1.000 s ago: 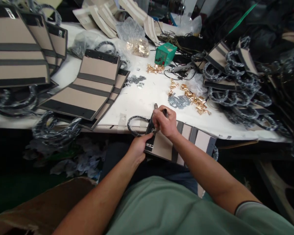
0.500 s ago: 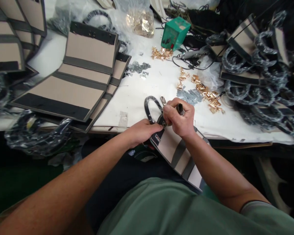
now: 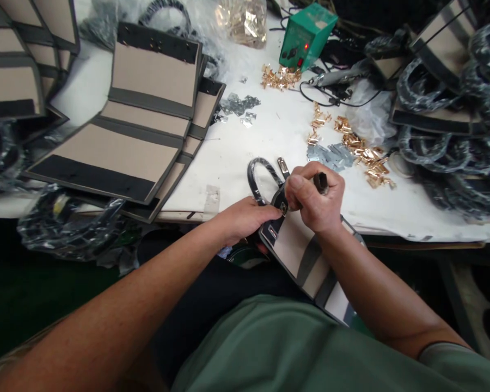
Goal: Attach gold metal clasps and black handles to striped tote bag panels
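A beige and grey bag panel [image 3: 303, 245] lies slanted across my lap and the table's edge. Its rounded handle [image 3: 253, 179], dark and wrapped in clear film, points away from me. My left hand [image 3: 251, 216] grips the dark end of the panel, thumb pressed beside a small metal plate [image 3: 283, 208]. Closed in a fist, my right hand [image 3: 316, 198] holds a tool with a dark handle end [image 3: 320, 182] over that plate; its working tip is hidden by my fingers. A metal clasp [image 3: 283, 165] on a dark strap sticks out just beyond my right hand.
Stacked bag panels [image 3: 147, 130] lie at the left. Gold metal fittings [image 3: 367, 155] and grey metal plates [image 3: 330, 157] are scattered at the back right. Behind them stand a green control box [image 3: 308, 38] and a corded tool [image 3: 338, 79]. Film-wrapped handles [image 3: 424, 147] pile up at far right.
The view has shifted a little, so everything sits slightly farther right. A red light shows on the green box. Both hands keep their hold, and the tool's handle end has tilted slightly.
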Demonstrator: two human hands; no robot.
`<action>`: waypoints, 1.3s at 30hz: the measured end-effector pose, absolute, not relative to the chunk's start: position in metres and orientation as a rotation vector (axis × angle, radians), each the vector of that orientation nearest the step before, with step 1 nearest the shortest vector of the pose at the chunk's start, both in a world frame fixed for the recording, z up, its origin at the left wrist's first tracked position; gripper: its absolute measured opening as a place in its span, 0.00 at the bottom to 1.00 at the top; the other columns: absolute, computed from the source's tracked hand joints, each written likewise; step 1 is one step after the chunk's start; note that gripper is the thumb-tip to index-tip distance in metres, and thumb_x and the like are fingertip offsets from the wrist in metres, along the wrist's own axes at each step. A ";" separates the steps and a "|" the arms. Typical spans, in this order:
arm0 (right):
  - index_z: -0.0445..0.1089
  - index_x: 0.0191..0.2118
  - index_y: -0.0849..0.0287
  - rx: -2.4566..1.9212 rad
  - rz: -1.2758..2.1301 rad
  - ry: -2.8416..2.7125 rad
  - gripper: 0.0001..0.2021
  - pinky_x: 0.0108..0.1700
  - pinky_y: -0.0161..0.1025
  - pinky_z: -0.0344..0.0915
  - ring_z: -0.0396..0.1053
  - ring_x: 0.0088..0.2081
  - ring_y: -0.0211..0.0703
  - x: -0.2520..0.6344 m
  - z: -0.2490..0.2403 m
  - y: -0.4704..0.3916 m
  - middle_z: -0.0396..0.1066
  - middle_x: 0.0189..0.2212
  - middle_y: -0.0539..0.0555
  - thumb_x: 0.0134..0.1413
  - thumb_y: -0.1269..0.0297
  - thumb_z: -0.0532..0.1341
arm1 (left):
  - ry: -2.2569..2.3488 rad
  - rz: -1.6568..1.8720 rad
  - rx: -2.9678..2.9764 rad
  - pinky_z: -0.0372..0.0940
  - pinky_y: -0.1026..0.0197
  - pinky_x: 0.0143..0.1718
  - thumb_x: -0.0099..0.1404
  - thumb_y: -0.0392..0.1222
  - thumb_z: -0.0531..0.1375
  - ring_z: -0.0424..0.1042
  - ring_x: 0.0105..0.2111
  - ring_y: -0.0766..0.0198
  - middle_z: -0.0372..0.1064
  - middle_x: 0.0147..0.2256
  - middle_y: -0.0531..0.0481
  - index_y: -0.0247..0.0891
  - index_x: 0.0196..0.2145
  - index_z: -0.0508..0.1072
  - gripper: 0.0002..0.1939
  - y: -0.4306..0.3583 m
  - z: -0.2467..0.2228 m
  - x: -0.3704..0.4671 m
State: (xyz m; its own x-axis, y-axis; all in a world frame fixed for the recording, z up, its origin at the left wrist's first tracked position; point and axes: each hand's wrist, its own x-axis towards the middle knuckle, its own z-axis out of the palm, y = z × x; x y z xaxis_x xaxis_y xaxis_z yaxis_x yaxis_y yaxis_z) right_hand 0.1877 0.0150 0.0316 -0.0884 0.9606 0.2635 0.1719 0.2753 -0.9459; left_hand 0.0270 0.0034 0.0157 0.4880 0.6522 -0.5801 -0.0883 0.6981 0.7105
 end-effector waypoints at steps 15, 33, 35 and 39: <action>0.64 0.25 0.56 -1.122 0.798 -1.645 0.20 0.33 0.37 0.58 0.56 0.27 0.36 0.183 0.048 0.019 0.58 0.20 0.46 0.59 0.47 0.64 | 1.210 0.610 0.719 0.65 0.62 0.24 0.49 0.39 0.69 0.74 0.23 0.59 0.77 0.26 0.43 0.32 0.28 0.79 0.08 -0.001 0.016 0.040; 0.62 0.24 0.57 -1.116 0.796 -1.654 0.20 0.31 0.36 0.56 0.55 0.27 0.36 0.180 0.044 0.020 0.57 0.21 0.45 0.58 0.51 0.65 | 1.220 0.670 0.659 0.61 0.62 0.18 0.46 0.39 0.67 0.68 0.17 0.60 0.70 0.17 0.45 0.35 0.20 0.74 0.06 -0.007 0.011 0.047; 0.62 0.24 0.57 -1.101 0.793 -1.653 0.19 0.31 0.36 0.55 0.55 0.27 0.35 0.179 0.043 0.020 0.57 0.21 0.45 0.58 0.53 0.65 | 1.218 0.674 0.666 0.61 0.61 0.19 0.47 0.39 0.66 0.68 0.17 0.60 0.70 0.17 0.45 0.35 0.20 0.74 0.06 -0.007 0.012 0.047; 0.62 0.23 0.58 -1.092 0.806 -1.653 0.18 0.31 0.36 0.53 0.54 0.26 0.35 0.176 0.042 0.021 0.56 0.20 0.44 0.57 0.55 0.66 | 1.235 0.648 0.706 0.63 0.59 0.21 0.49 0.39 0.65 0.68 0.17 0.59 0.69 0.17 0.44 0.34 0.20 0.73 0.06 -0.007 0.011 0.048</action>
